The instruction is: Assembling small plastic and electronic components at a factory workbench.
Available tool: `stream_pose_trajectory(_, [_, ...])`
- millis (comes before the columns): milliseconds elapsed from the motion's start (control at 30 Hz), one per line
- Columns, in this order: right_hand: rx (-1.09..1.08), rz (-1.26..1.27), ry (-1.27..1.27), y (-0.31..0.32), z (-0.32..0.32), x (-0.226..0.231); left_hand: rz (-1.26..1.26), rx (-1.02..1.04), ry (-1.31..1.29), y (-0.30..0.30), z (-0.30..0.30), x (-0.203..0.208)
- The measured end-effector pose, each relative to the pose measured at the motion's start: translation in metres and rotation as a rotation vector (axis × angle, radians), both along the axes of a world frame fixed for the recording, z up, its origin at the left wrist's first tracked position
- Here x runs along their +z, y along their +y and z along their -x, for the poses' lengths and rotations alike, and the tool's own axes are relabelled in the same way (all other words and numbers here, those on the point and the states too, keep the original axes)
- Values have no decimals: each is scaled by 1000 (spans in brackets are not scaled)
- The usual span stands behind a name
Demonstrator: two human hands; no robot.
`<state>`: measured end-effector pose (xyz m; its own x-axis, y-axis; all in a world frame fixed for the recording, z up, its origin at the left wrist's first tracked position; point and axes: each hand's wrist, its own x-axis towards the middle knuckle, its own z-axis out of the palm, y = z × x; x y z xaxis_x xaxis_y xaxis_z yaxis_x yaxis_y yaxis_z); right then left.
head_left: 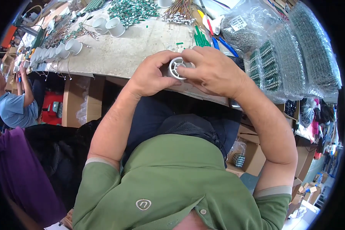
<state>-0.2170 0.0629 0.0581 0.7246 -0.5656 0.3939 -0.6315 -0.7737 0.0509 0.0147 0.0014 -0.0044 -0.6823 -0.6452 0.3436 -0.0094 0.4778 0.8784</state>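
Observation:
Over the bench's front edge, a white round plastic housing (176, 66) with a spoked inside is held between both hands, its open end facing up. My left hand (152, 73) wraps round its left side, thumb and fingers closed on it. My right hand (212, 71) grips it from the right, with fingertips at the rim and reaching into the opening. Whether the right fingers pinch some small part inside cannot be made out. Beyond the hands lie thin green circuit board strips (201, 37) and a tiny green board piece (179, 43).
White cups (115, 27) stand at the back left, and more form a row (61, 51) along the left. A heap of small green boards (132, 14) and wired parts (179, 11) lie behind. Plastic-wrapped trays (270, 67) fill the right. A person (15, 99) works at far left.

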Motion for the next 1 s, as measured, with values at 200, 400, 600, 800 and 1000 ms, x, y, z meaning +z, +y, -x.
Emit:
stream_pose_trajectory(200, [-43, -210, -133, 8, 0, 4, -391, -82, 252, 4, 1, -6])
stream_pose_trajectory(400, [-306, -407, -707, 26, -13, -24, -208, -48, 267, -2, 5, -21])
stream_pose_trajectory(600, [-518, -621, -1039, 43, -23, -26, -9, -3, 153, -4, 5, -21])
stream_pose_trajectory(800, [-502, -436, -828, 35, -20, -7, -172, -14, 31, 0, 1, -13])
stream_pose_trajectory(1000, [-426, -294, -600, 7, -21, -6, -131, 27, 124, 4, 7, -14])
